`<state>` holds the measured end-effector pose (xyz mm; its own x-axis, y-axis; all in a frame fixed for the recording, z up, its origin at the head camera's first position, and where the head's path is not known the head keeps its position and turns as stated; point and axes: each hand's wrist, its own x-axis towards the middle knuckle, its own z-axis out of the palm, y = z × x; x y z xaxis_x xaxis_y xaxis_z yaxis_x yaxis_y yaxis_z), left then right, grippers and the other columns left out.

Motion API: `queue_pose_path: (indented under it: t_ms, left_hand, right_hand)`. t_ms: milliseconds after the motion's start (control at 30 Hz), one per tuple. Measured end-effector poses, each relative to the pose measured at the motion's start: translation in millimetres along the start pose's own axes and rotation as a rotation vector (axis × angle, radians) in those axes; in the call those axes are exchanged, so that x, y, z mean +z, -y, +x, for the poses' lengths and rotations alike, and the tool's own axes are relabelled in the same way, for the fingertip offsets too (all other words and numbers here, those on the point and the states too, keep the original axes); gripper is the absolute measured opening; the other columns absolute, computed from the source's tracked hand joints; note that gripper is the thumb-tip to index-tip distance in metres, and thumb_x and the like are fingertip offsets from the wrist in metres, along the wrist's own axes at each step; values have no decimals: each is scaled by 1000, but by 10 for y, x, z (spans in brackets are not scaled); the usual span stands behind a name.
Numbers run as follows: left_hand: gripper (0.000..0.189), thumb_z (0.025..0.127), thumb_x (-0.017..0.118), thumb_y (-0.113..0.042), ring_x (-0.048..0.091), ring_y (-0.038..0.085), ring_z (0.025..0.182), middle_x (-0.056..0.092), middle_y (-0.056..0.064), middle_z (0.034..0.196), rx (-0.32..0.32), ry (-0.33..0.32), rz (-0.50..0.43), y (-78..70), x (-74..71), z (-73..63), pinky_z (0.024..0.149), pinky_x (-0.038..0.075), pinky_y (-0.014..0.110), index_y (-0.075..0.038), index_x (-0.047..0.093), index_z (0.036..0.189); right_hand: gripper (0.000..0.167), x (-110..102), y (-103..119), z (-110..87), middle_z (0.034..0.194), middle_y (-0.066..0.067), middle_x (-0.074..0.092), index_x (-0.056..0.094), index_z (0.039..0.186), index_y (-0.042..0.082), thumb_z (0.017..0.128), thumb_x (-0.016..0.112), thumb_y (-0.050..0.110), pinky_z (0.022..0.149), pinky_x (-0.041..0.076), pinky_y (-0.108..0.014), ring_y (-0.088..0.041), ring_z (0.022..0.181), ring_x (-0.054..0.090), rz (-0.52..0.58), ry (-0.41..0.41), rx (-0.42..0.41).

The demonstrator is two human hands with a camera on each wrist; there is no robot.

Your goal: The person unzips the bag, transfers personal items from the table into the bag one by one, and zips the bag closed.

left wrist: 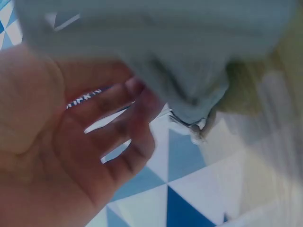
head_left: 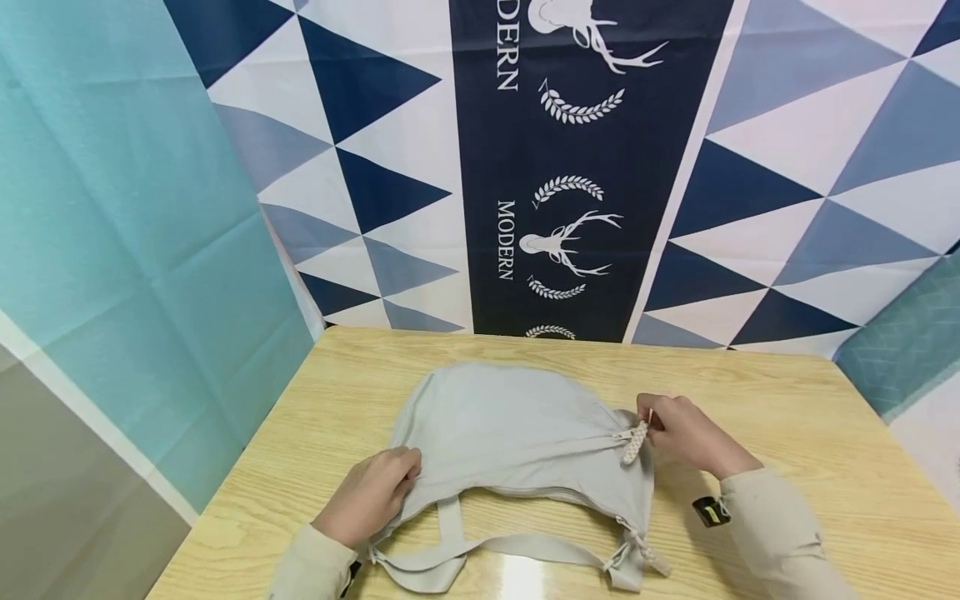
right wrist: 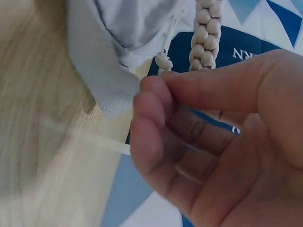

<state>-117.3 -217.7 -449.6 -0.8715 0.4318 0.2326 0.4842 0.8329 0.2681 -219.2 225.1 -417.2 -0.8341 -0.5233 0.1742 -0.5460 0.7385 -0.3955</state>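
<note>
A light grey fabric shoulder bag (head_left: 502, 425) lies on the table with its zipped edge toward me. At its left end, my left hand (head_left: 373, 493) grips the fabric; in the left wrist view the thumb and fingertips (left wrist: 147, 101) meet at the cloth. My right hand (head_left: 690, 433) is at the bag's right end, pinching the knotted cord of a zipper pull (right wrist: 163, 64) between thumb and index finger. A beige braided piece (head_left: 635, 443) of that pull hangs beside the fingers. Creases run across the bag toward this point.
The bag's strap (head_left: 540, 546) loops along the near side. A second braided cord (head_left: 651, 557) hangs at the near right corner. Beneath is a wooden table (head_left: 787, 417); behind its far edge hangs a patterned cloth (head_left: 555, 167), with a teal cloth (head_left: 135, 208) at left.
</note>
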Motion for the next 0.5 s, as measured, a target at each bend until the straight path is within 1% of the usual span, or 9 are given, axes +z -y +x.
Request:
queue_pose_path:
  t_ms: [67,133,200,233,333,400,433,500]
  left_hand:
    - [27,86,76,-2,44,4,58,50,-8,69,-6,-60,67,-32,3,37,51,39,20,-15,53,77]
    - [24,86,75,-1,46,4,58,52,-7,68,-16,-100,95,-63,3,57,50,40,19,-14,56,78]
    - [22,87,74,-1,46,4,59,52,-6,68,-19,-116,103,-93,1,53,51,40,19,-13,58,78]
    - [21,87,73,-1,46,5,60,52,-6,69,-16,-122,105,-106,-1,34,51,40,19,-13,58,79]
    - [18,88,73,-3,48,5,65,53,-7,74,13,-141,110,-146,-2,-21,56,44,21,-14,60,82]
    - [15,89,73,-7,52,6,71,56,-6,81,52,-162,102,-178,-6,-42,61,47,23,-15,62,86]
    - [13,89,73,-8,53,6,75,58,-6,85,74,-174,97,-192,-6,-47,64,49,24,-15,62,88]
    - [11,91,73,-11,57,8,84,60,-5,93,108,-199,85,-223,-9,-48,71,52,28,-15,63,94]
  right_hand:
    - [26,-3,44,-61,62,9,47,57,83,14,80,59,-12,52,35,-24,-4,56,39,-11,5,-4]
    - [26,-6,105,-127,65,8,51,59,88,13,83,58,-13,53,38,-24,-3,58,42,-1,25,-4]
    - [26,2,172,-203,69,8,56,61,94,11,84,59,-13,54,41,-24,-1,60,44,14,47,-16]
    - [27,14,214,-235,69,8,56,61,97,10,85,58,-13,54,41,-24,1,60,44,18,56,-26]
    - [30,66,350,-344,67,12,50,63,105,8,86,56,-14,53,40,-22,3,59,40,5,59,-53]
    - [33,100,444,-430,68,13,50,64,109,8,86,56,-14,54,41,-22,3,61,42,-39,19,-62]
    - [31,109,494,-472,72,12,52,64,110,8,88,58,-12,55,42,-23,1,64,46,-67,-5,-57]
    - [28,128,576,-545,84,6,60,65,113,9,89,63,-7,61,50,-27,-5,75,57,-139,-82,-58]
